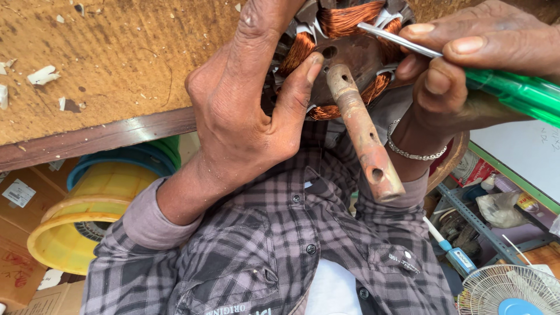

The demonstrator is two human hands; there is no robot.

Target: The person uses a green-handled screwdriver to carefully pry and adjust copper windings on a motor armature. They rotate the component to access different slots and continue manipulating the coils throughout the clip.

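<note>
Gripping the wound stator (341, 55), your left hand (245, 116) clamped its left rim; your right hand (466, 64) pinched the screwdriver (507, 87), tip on its upper-right winding.

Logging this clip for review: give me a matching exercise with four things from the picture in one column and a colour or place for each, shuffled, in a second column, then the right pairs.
Things:
1. Screwdriver handle
2. Wire coils
3. Spool
4. Bracelet

Colour or place:
A. Yellow, below the wooden bench edge
B. Copper-coloured, wound around the motor core
C. Silver chain on the right wrist
D. Clear green, in the right hand

Pairs: 1-D, 2-B, 3-A, 4-C. The left hand grips the motor core, thumb by the rusty shaft.
</note>
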